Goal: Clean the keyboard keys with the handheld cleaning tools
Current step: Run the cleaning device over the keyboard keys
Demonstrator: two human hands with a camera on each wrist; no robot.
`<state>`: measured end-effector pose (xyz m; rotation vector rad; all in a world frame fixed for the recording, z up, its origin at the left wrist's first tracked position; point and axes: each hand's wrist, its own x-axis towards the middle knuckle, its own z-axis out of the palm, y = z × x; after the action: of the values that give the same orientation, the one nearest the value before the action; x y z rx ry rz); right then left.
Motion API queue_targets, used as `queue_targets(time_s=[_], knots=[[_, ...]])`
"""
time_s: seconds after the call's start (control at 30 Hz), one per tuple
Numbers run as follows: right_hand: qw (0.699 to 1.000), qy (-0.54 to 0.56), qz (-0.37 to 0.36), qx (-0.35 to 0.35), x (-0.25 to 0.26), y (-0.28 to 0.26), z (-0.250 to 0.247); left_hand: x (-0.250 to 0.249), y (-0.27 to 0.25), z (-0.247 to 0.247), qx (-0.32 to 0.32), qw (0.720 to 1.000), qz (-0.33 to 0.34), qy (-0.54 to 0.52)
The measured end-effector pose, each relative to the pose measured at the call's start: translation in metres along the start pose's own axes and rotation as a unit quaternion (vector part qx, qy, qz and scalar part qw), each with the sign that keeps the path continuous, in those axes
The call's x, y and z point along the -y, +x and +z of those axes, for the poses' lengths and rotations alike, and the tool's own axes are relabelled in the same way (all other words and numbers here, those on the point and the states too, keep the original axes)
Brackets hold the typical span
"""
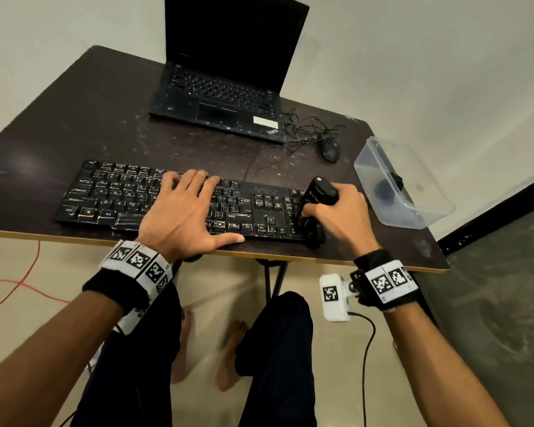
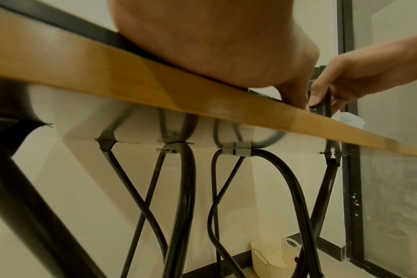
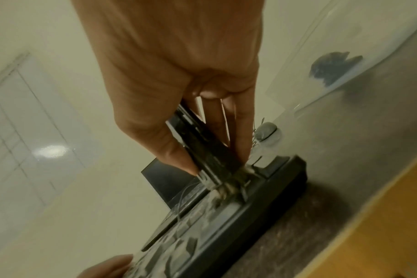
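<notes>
A dark object [image 1: 386, 188] is held in the clear plastic container [image 1: 426, 215]. The keyboard [image 1: 111, 195] is pressed by the flat, spread left hand [image 1: 182, 215]; the black brush tool [image 1: 316, 198] is gripped upright over its right-end keys by the right hand [image 1: 342, 217].

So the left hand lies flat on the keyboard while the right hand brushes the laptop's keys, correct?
Not quite. The right hand holds the brush on the keyboard's number pad end, not the laptop; the head view shows it. The left hand does lie flat.
</notes>
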<state>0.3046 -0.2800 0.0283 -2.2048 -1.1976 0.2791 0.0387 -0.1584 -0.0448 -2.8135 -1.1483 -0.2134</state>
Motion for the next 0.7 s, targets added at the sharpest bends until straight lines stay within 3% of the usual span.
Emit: queue_targets(time_s=[0.17, 0.27, 0.4, 0.53, 0.7], knots=[[0.998, 0.011, 0.022, -0.06, -0.006, 0.017, -0.006, -0.002, 0.002, -0.001, 0.002, 1.0, 0.002, 0.003], [1.0, -0.005, -0.01, 0.004, 0.002, 0.004, -0.001, 0.0, 0.0, -0.001, 0.013, 1.0, -0.002, 0.015], [0.998, 0.019, 0.019, -0.064, -0.004, 0.019, -0.002, -0.002, 0.001, -0.001, 0.003, 1.0, 0.002, 0.012], [1.0, -0.018, -0.01, 0.01, 0.007, 0.016, 0.0, -0.001, 0.001, -0.002, 0.007, 1.0, -0.001, 0.012], [0.998, -0.039, 0.018, -0.04, 0.008, 0.029, -0.005, -0.001, 0.001, -0.002, 0.004, 1.0, -0.004, 0.01]])
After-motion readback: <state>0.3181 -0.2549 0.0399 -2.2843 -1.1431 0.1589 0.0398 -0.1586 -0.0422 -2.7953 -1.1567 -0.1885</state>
